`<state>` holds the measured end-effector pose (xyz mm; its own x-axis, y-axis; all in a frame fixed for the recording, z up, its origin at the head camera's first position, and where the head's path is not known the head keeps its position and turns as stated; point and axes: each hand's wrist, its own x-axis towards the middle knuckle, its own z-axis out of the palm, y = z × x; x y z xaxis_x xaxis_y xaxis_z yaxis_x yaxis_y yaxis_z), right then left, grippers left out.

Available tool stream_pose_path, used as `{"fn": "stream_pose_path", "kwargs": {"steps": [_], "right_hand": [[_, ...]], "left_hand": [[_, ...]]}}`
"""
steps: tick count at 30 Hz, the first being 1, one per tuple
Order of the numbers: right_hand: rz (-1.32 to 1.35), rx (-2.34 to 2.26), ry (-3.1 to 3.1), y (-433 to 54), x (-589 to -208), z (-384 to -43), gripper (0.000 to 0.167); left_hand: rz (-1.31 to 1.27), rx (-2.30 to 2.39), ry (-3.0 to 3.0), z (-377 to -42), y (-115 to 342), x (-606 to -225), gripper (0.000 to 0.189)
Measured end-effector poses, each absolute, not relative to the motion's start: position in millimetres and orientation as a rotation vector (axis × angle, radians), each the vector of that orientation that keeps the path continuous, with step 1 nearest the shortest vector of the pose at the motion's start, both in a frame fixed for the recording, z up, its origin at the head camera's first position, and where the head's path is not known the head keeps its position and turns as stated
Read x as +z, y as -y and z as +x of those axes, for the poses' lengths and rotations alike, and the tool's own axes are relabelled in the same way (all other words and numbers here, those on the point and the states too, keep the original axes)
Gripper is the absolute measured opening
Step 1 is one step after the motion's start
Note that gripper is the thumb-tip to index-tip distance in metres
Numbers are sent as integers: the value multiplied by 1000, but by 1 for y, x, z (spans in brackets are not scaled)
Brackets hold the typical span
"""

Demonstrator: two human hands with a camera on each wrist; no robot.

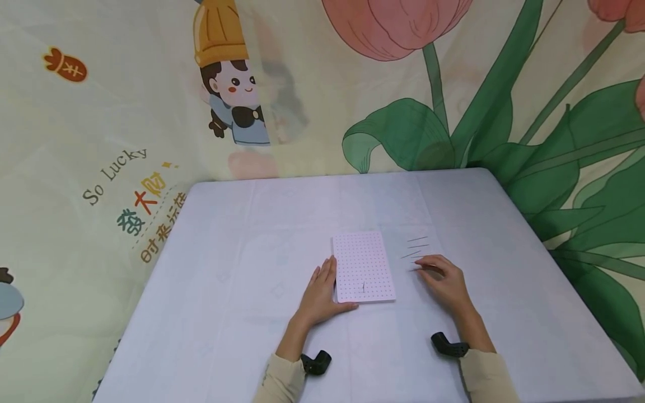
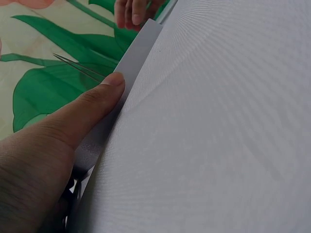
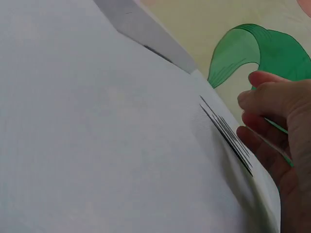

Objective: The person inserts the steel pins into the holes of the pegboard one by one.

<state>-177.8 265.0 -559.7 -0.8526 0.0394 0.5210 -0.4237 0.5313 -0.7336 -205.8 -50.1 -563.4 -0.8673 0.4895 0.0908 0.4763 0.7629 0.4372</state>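
Left hand [image 1: 319,295] at lower centre, thumb spread from straight fingers; right hand [image 1: 446,284], right of centre, fingers loosely bent.

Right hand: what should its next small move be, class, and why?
Probably pinch one of the thin pins: the right hand is beside them, seemingly holding none, while the left hand touches the holed board, where at least one pin already stands.

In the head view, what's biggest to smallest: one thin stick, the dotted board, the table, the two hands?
1. Table
2. Dotted board
3. Left hand and right hand: look alike
4. Thin stick
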Motion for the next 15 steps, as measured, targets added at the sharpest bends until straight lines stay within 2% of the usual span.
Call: {"fn": "stream_pose_path", "kwargs": {"steps": [5, 15], "right_hand": [[247, 1248, 2309, -277, -566, -176, 28], [281, 1156, 2342, -276, -567, -177, 29]], "left_hand": [[806, 703, -2918, -206, 50, -563, 119], [787, 686, -2919, -206, 50, -564, 120]]}}
